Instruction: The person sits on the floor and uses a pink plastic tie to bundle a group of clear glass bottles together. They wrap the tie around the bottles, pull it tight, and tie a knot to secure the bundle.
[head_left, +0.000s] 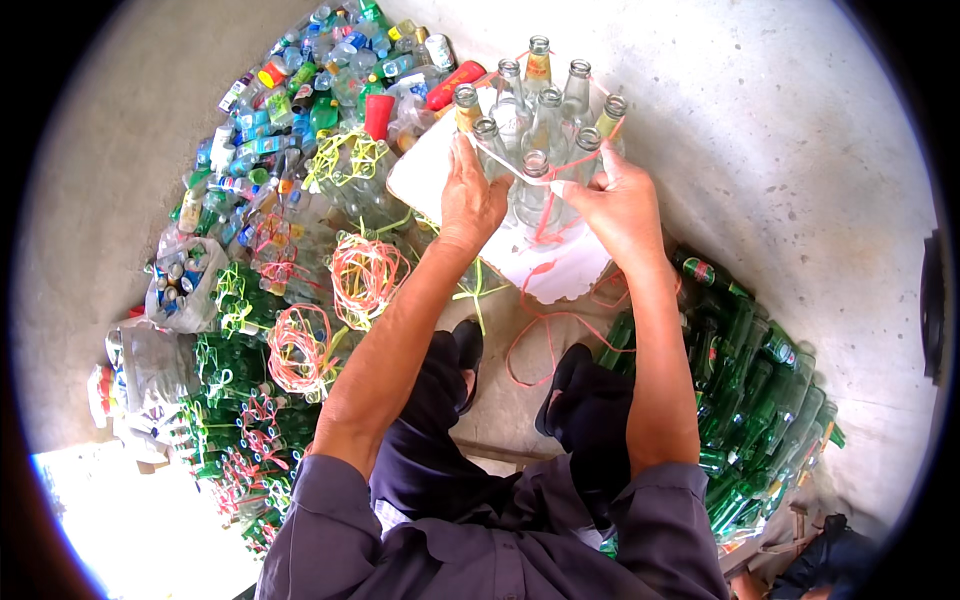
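Note:
Several clear glass bottles (547, 124) stand upright in a tight cluster on a white board (427, 176). A plastic strap (577, 163), pink with a whitish stretch at the front left, loops around their necks. My left hand (474, 191) lies along the cluster's left side, fingertips by the strap and a yellow-labelled bottle (466, 112). Whether it grips either is hard to see. At the front right, my right hand (619, 202) holds the strap between thumb and fingers. A loose length of pink strap (551, 315) hangs over the board's front edge and curls on the floor.
Left are a heap of plastic bottles and cans (315, 82), strapped bundles of green bottles (232, 382), and coils of pink strap (367, 270) on bottle tops. Loose green bottles (735, 375) are piled at the right. My shoes (469, 345) are below the board. Part of another person (825, 559) shows lower right.

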